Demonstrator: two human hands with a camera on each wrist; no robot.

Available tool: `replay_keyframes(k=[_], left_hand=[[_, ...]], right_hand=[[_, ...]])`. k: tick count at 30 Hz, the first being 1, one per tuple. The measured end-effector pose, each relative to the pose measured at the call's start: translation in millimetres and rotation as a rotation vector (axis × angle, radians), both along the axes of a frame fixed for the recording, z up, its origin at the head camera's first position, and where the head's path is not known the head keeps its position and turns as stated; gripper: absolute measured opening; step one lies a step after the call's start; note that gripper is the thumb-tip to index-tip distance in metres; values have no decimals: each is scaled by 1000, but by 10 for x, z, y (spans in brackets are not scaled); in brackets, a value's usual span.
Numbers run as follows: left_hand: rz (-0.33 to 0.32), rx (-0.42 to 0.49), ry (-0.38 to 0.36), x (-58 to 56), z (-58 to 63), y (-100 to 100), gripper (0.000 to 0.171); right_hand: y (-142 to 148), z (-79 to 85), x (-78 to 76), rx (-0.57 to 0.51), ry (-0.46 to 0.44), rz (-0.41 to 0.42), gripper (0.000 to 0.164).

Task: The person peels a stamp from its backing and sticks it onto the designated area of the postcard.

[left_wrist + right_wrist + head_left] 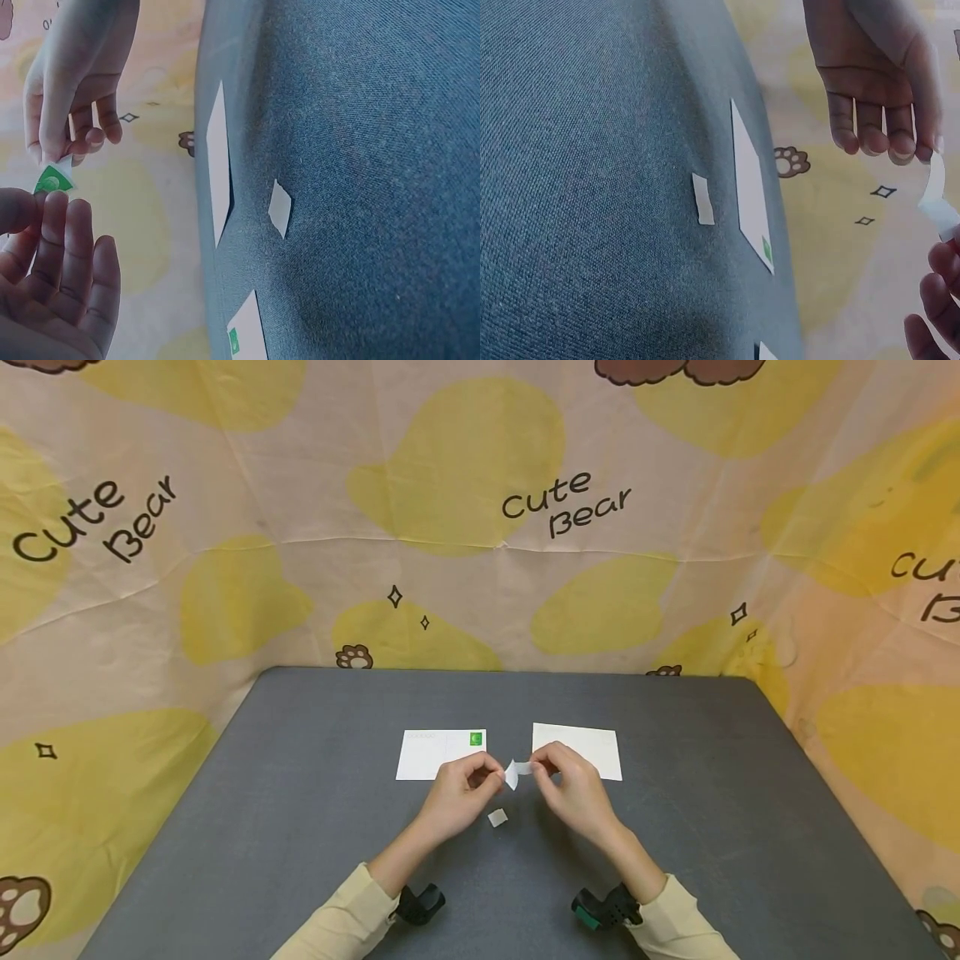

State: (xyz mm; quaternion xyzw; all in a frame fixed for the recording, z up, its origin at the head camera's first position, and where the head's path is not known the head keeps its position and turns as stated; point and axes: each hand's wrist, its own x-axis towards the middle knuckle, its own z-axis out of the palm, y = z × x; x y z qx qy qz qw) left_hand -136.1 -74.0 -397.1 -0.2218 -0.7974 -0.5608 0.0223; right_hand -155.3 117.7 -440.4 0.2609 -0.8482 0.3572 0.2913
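Note:
A small green-printed stamp (pixel 54 180) and a white paper strip (pixel 523 768) stretch between the two hands, above the table. My left hand (pixel 459 793) pinches the stamp's edge between thumb and fingertips. The strip's other end is pinched by my right hand (pixel 573 795). In the right wrist view the strip (pixel 934 180) curves down from the left fingertips; whether it is fully apart from the stamp I cannot tell. Behind the left hand lies a white card (pixel 427 756) with a green stamp in its upper right corner. A second white card (pixel 596 752) is partly covered by the right hand.
A small pale square of paper (pixel 497 817) lies on the grey table (pixel 300 827) between the forearms. Each wrist wears a black camera mount (pixel 420 905). A printed cloth (pixel 465 468) hangs behind the table's far edge.

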Motion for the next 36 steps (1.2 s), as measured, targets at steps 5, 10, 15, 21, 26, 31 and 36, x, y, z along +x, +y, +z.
replay_keyframes(k=[5, 10, 15, 21, 26, 31, 36], left_hand=[[0, 3, 5, -2, -6, -14, 9], [6, 8, 3, -1, 3, -29, 10], [11, 5, 7, 3, 10, -36, 10], [10, 11, 19, -6, -4, -44, 9], [16, 6, 27, -22, -15, -50, 8], [23, -1, 30, -29, -5, -55, 8], [22, 4, 32, -41, -8, -61, 8]], right_hand=[[32, 12, -6, -8, 0, -16, 11], [80, 13, -16, -12, 8, -36, 14], [116, -3, -18, 16, 1, -51, 13], [159, -54, 9, 106, -68, -89, 13], [195, -105, 27, 180, -157, -84, 8], [216, -158, 28, 250, -252, -91, 14], [240, -221, 26, 316, -313, -55, 15]])
